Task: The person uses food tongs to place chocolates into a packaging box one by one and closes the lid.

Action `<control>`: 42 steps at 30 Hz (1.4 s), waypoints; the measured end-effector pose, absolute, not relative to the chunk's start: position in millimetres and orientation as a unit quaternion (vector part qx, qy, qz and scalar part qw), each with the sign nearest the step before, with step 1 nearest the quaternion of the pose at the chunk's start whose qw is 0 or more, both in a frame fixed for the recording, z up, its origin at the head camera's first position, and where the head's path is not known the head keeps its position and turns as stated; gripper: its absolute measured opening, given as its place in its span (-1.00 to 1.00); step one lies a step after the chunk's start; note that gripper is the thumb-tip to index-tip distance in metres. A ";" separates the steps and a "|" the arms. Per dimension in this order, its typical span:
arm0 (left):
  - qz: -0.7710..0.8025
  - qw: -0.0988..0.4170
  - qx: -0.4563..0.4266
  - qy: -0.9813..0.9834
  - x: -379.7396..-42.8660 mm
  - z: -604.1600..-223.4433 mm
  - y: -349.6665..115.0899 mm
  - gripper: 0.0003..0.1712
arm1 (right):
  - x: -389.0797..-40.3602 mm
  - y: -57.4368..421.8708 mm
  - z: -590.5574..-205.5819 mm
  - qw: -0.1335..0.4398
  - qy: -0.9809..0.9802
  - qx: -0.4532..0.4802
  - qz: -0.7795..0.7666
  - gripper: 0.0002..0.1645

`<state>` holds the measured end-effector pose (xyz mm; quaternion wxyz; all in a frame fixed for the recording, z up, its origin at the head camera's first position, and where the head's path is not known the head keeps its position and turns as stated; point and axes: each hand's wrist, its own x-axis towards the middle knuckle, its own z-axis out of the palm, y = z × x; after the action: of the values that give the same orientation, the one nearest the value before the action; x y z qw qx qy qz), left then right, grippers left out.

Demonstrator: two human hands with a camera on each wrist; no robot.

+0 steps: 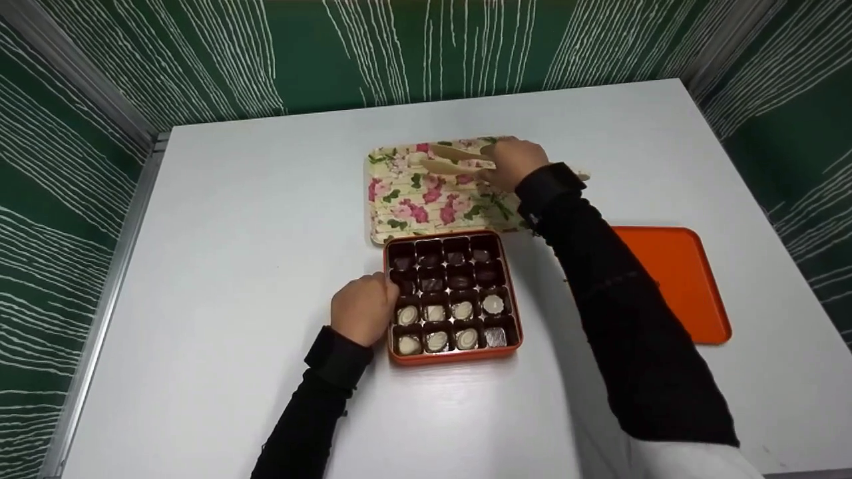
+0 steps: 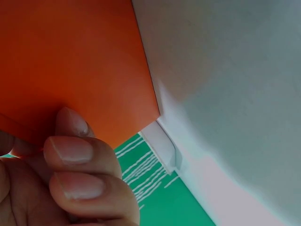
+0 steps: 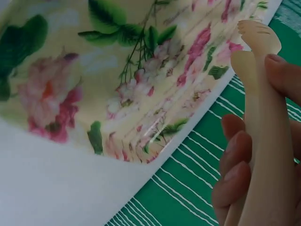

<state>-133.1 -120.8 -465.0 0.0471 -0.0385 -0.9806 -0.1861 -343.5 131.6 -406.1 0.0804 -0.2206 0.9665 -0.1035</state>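
Note:
An orange-rimmed chocolate box [image 1: 459,359] stands on the white table, its dark divided insert filled with brown chocolates in the far rows and mostly cream ones in the near rows. With thumb at the rim and fingers curled against the orange side wall [image 2: 84,61], my left hand [image 1: 363,309] grips the box's left side. My right hand [image 1: 516,161] holds beige tongs [image 3: 272,155] over a floral tray [image 1: 399,223] behind the box. One tong arm ends in short tines, and the tips stand apart with nothing between them.
To the right of the box lies a flat orange lid [image 1: 679,279], partly covered by my right sleeve [image 1: 626,332]. Green panels [image 1: 313,53] with white streaks enclose the back and sides of the table [image 1: 226,266].

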 end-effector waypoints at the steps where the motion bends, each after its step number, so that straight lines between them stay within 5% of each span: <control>1: -0.186 0.051 -0.039 -0.980 -132.8 -465.5 -120.5 -0.59 | -345.6 128.1 -407.8 0.081 0.967 -0.214 -0.109 -0.48; 18: -0.183 0.044 -0.031 -0.982 -134.5 -466.9 -123.5 -0.58 | -355.1 118.6 -409.8 0.125 0.960 -0.223 -0.113 -0.47; 34: -0.171 0.085 -0.050 -0.980 -133.0 -469.0 -120.7 -0.62 | -363.2 96.9 -413.8 0.106 0.963 -0.221 -0.115 -0.55; 42: -0.180 0.051 -0.041 -0.982 -134.6 -468.4 -121.3 -0.60 | -349.9 120.4 -408.1 0.104 0.954 -0.268 -0.082 -0.56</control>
<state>-134.6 -121.3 -468.4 0.0513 -0.0413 -0.9815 -0.1795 -349.9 120.4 -408.1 0.1037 -0.2675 0.9544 -0.0823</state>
